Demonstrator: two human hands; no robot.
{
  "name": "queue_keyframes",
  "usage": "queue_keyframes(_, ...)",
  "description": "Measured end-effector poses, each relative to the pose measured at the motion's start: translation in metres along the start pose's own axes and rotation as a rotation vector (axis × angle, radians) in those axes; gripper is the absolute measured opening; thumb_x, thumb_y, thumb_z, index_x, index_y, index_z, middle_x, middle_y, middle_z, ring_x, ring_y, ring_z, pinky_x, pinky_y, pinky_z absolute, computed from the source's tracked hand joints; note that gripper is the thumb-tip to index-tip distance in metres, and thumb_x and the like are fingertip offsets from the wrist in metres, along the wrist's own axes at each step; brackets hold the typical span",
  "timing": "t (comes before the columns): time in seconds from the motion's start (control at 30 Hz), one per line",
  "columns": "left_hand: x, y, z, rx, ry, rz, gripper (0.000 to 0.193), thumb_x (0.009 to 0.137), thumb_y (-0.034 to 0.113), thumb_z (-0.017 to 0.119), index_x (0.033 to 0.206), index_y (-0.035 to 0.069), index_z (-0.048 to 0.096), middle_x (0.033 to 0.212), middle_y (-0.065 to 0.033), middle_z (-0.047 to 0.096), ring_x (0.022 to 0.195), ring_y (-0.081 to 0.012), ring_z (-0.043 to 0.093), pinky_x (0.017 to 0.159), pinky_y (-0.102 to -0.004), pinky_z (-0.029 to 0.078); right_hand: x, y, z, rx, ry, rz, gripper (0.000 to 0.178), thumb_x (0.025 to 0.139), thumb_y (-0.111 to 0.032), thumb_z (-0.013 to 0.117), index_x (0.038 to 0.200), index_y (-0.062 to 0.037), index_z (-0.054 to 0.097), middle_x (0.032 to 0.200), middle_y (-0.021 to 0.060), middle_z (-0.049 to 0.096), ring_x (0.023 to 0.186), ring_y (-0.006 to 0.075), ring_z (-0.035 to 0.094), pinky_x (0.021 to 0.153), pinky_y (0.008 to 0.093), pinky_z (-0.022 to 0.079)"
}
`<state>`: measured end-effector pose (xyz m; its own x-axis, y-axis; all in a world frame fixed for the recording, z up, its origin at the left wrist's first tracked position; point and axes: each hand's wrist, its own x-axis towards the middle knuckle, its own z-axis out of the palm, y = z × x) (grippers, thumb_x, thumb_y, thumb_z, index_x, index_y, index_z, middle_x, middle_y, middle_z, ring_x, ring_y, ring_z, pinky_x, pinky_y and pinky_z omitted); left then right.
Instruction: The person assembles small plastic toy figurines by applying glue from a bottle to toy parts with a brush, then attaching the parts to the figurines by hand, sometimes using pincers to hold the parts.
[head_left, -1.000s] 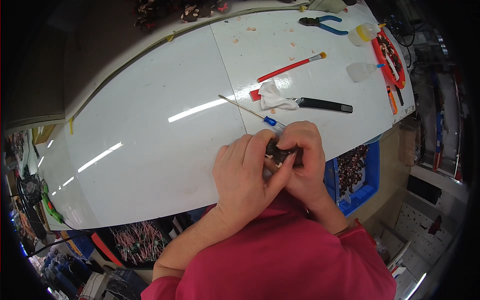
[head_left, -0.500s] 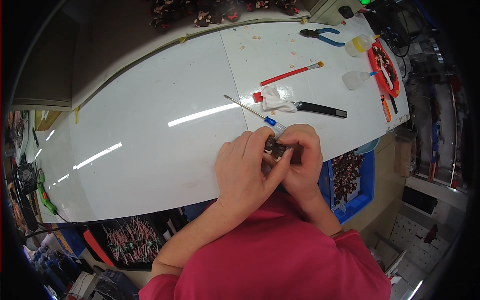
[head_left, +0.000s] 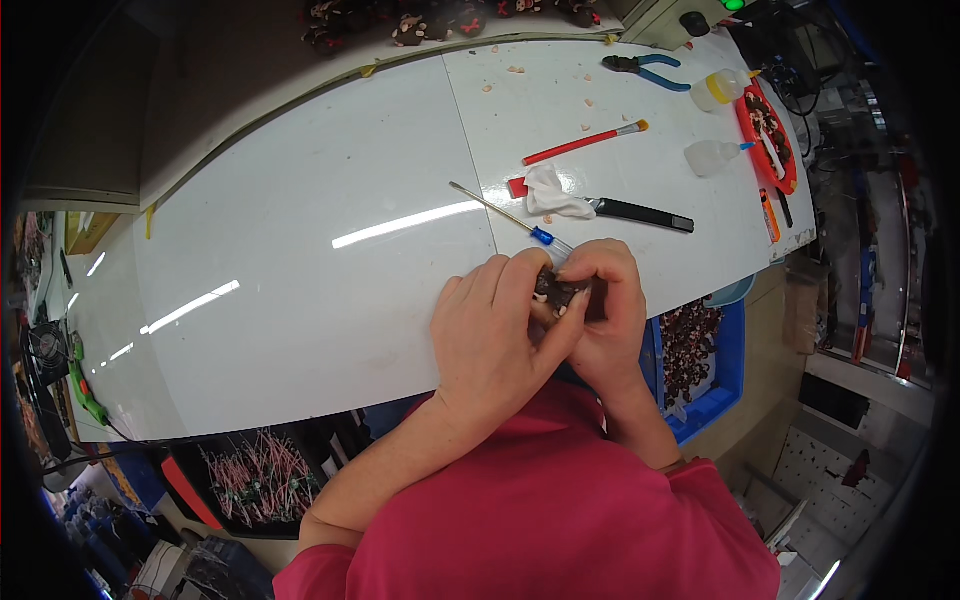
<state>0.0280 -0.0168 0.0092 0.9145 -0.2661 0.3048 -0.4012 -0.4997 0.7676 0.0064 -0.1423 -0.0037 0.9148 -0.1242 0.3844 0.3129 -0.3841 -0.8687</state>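
Observation:
Between my two hands, close to the table's near edge, is a small dark brown figurine part with pale spots. My left hand grips it from the left, thumb and fingers bent round it. From the other side my right hand pinches the same piece. Fingers cover much of it, so its full shape is hidden. Just beyond my fingers lies a screwdriver with a blue and clear handle, its tip pointing away to the left.
A black-handled tool, a white cloth, a red brush, pliers and glue bottles lie on the white table. A red tray holds brown pieces. Below are a blue bin and a black bin of wires.
Both hands stay together round the brown piece. It has turned slightly, and a little more of it shows between my fingers. The tools on the table lie as before.

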Motion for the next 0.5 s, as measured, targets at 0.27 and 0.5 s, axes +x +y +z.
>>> queue_keyframes(0.27, -0.0014, -0.0032, 0.0018, -0.008, 0.013, 0.024, 0.033, 0.073, 0.027, 0.071, 0.095, 0.008, 0.055, 0.071, -0.0037, 0.052, 0.061, -0.0217, 0.053, 0.056, -0.0336, 0.034, -0.0005, 0.0006, -0.0005, 0.027, -0.012, 0.004, 0.037, 0.067, -0.004, 0.075, 0.096, -0.0053, 0.052, 0.089, 0.0076, 0.053, 0.077, 0.0177, 0.054, 0.067, 0.0269, 0.045)
queue_keyframes(0.5, -0.0015, -0.0031, 0.0007, -0.014, -0.002, 0.018, 0.034, 0.073, 0.027, 0.071, 0.095, 0.007, 0.055, 0.071, -0.0039, 0.052, 0.061, -0.0218, 0.053, 0.056, -0.0339, 0.034, -0.0006, 0.0019, -0.0008, 0.031, -0.013, -0.014, 0.037, 0.067, -0.003, 0.075, 0.096, -0.0053, 0.051, 0.089, 0.0077, 0.053, 0.078, 0.0175, 0.053, 0.068, 0.0268, 0.045)
